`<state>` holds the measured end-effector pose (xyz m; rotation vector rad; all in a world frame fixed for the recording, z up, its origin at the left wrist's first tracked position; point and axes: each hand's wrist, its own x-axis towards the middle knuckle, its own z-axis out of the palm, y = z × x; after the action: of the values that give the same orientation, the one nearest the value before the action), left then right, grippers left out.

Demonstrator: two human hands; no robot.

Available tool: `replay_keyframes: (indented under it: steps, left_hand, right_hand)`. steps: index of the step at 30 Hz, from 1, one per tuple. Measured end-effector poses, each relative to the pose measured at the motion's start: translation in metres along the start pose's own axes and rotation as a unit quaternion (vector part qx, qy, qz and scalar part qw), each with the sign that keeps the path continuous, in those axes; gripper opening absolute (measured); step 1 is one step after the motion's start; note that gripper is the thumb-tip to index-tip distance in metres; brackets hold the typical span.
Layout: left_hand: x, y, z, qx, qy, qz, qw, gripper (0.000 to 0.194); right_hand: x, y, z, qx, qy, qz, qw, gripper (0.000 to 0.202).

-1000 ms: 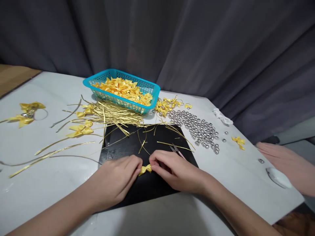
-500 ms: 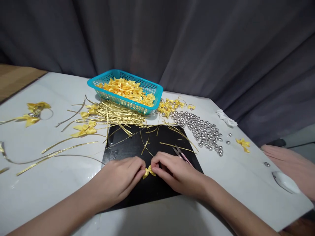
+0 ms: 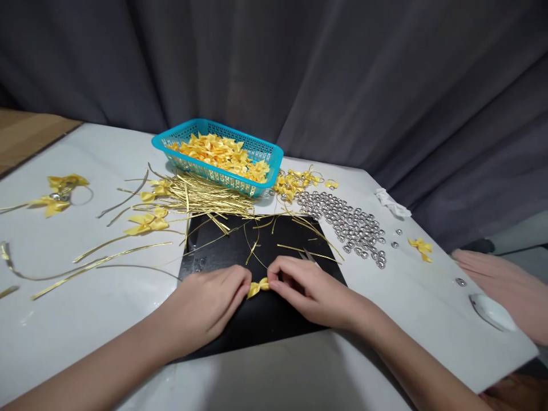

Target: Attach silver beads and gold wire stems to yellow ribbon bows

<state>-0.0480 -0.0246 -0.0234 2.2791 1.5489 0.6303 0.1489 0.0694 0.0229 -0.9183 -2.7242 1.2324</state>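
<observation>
A small yellow ribbon bow (image 3: 258, 287) is stretched between my two hands, just over the black mat (image 3: 265, 325). My left hand (image 3: 214, 302) pinches its left end between thumb and fingers. On the other side, my right hand (image 3: 306, 288) pinches its right end, with the fingers curled. Scissors (image 3: 310, 257) lie on the mat behind my right hand, partly hidden by it. Thin gold ties (image 3: 299, 249) are strewn over the far part of the mat.
A blue basket (image 3: 276, 165) full of yellow bows stands at the back. Beside it lie a pile of gold ties (image 3: 205, 197) and many silver beads (image 3: 355, 225). A white computer mouse (image 3: 492, 313) sits at the right edge, near a person's pink clothing (image 3: 505, 285).
My hands have drawn slightly apart and the bow now lies more stretched out sideways between them. The camera view has shifted a little.
</observation>
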Motion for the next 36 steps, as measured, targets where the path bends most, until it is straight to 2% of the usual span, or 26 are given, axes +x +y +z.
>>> replay_keyframes:
  steps: [3,7,9,11,12,16,20,26,32,36]
  left_hand:
    - [0.001,-0.001,-0.002,-0.036,0.003,-0.032,0.999,0.023]
    - [0.002,-0.001,-0.005,-0.059,-0.007,-0.038,0.997,0.022]
    - [0.001,0.0,-0.005,-0.067,-0.005,-0.047,0.997,0.022]
    - [0.0,0.0,-0.004,-0.069,0.015,-0.055,0.996,0.021]
    - [-0.001,0.0,-0.004,-0.068,0.029,-0.055,0.996,0.02]
    - [-0.002,-0.001,0.0,-0.048,0.068,-0.04,0.996,0.019]
    - [-0.001,-0.001,0.002,-0.044,0.068,-0.031,0.996,0.02]
    - [0.0,0.001,0.0,-0.049,0.07,-0.027,0.996,0.021]
    - [-0.001,0.0,0.002,-0.027,0.086,-0.002,0.996,0.017]
    - [0.0,0.0,0.002,-0.029,0.078,-0.007,0.997,0.017]
  right_hand:
    - [0.002,0.001,0.007,0.099,0.038,0.045,0.993,0.02]
    - [0.004,-0.002,0.012,0.149,0.042,0.063,0.986,0.016]
    - [0.004,-0.005,0.016,0.188,0.089,0.078,0.975,0.017]
    - [0.005,-0.008,0.021,0.243,0.146,0.115,0.952,0.026]
    - [0.005,-0.009,0.025,0.269,0.155,0.139,0.94,0.032]
    - [0.008,-0.014,0.04,0.363,0.073,0.202,0.907,0.044]
    - [0.009,-0.015,0.045,0.44,0.067,0.185,0.876,0.04]
    - [0.006,-0.017,0.041,0.451,0.065,0.177,0.872,0.024]
    - [0.006,-0.019,0.044,0.48,0.083,0.171,0.857,0.032]
    - [0.006,-0.02,0.045,0.482,0.083,0.175,0.854,0.032]
